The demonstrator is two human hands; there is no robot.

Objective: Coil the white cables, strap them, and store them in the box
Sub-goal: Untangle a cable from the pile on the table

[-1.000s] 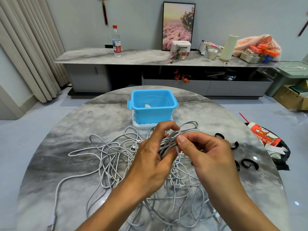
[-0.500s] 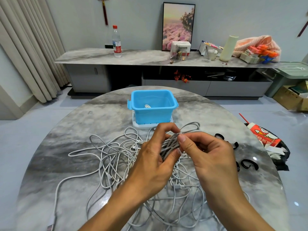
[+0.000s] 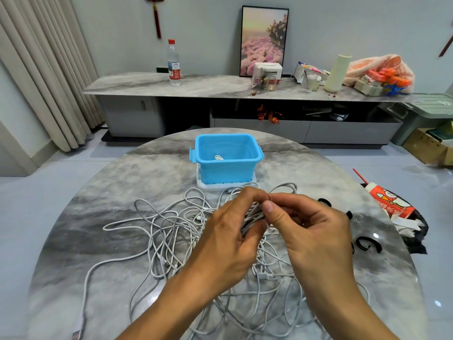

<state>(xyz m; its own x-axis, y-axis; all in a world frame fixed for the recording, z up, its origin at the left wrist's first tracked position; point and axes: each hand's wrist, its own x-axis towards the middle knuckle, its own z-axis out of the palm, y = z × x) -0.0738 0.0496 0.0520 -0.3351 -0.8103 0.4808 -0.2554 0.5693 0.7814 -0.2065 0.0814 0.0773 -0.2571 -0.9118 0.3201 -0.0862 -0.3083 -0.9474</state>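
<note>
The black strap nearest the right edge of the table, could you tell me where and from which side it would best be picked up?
Probably the arched back of the black strap, pinched from above with the right hand. It lies flat as an open C on the table, apart from the white cables, so nothing crowds it there. Its curled ends look springier and might slip.

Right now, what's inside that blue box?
One white cable lies at the bottom of the blue box. The near wall hides the front of the floor, so anything more there cannot be seen.
</note>
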